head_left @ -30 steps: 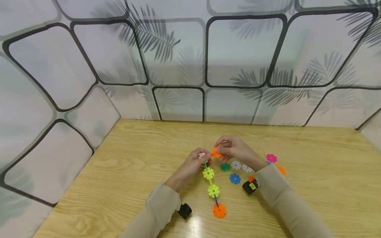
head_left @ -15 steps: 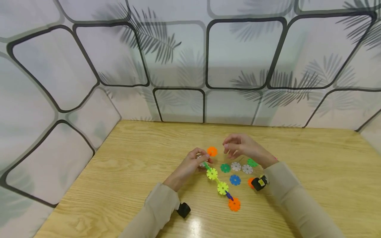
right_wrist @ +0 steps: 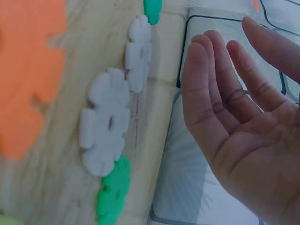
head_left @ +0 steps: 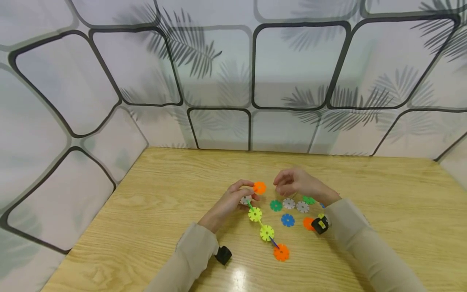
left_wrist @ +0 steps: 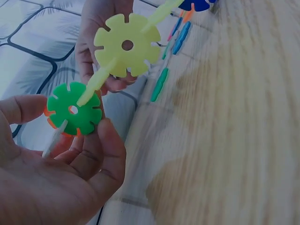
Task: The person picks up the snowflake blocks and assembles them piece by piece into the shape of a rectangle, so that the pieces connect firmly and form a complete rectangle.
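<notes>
My left hand (head_left: 230, 199) pinches a chain of slotted plastic discs near its upper end, around a white disc (head_left: 245, 200) and a green disc (left_wrist: 84, 115). An orange disc (head_left: 259, 187) stands out beside the left fingertips. From there the chain runs down through two yellow discs (head_left: 255, 214) and an edge-on dark blue disc (head_left: 274, 243) to another orange disc (head_left: 281, 252). My right hand (head_left: 299, 184), a short way to the right, holds nothing; in the right wrist view its fingers are relaxed and the thumb is apart from them.
Loose slotted discs lie on the wooden table (head_left: 164, 194) below and beside my right hand: a dark green disc (head_left: 275, 205), two white discs (head_left: 303, 207), a blue disc (head_left: 288, 220), a brighter green disc (head_left: 308, 200) and an orange disc (head_left: 308, 224). A patterned backdrop (head_left: 219, 81) rises behind.
My right hand has let go of the upper orange disc and moved right. The chain's lower end swung right, then slightly back left. My left hand keeps its hold.
</notes>
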`<state>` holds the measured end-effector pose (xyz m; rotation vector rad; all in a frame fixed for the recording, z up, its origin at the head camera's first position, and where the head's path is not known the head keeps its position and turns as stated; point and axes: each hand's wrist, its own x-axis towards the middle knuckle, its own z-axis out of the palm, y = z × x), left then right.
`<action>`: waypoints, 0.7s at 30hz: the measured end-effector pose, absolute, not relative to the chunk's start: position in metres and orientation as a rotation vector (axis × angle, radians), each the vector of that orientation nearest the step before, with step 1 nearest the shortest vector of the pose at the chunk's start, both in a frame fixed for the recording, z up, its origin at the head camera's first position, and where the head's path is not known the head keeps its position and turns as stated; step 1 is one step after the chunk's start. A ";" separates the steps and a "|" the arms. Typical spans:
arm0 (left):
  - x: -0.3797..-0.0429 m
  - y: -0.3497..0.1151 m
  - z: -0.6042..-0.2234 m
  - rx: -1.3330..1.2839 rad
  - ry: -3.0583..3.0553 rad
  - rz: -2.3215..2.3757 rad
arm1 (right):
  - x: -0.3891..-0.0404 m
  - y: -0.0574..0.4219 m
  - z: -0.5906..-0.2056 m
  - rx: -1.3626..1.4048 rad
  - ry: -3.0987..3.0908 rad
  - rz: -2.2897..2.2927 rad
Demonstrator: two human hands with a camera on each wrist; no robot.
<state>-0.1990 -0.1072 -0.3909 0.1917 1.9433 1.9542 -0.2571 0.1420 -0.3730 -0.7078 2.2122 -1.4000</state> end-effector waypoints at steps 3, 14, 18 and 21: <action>-0.199 -0.108 -0.390 0.212 1.954 1.919 | -0.258 0.141 -0.377 -0.777 2.221 -1.342; -0.198 -0.111 -0.389 0.241 1.961 1.859 | -0.255 0.134 -0.381 -0.958 2.315 -1.127; -0.200 -0.111 -0.388 0.251 1.959 1.849 | -0.254 0.130 -0.383 -0.927 2.350 -1.039; -0.201 -0.111 -0.388 0.251 1.982 1.841 | -0.254 0.129 -0.382 -0.922 2.385 -0.983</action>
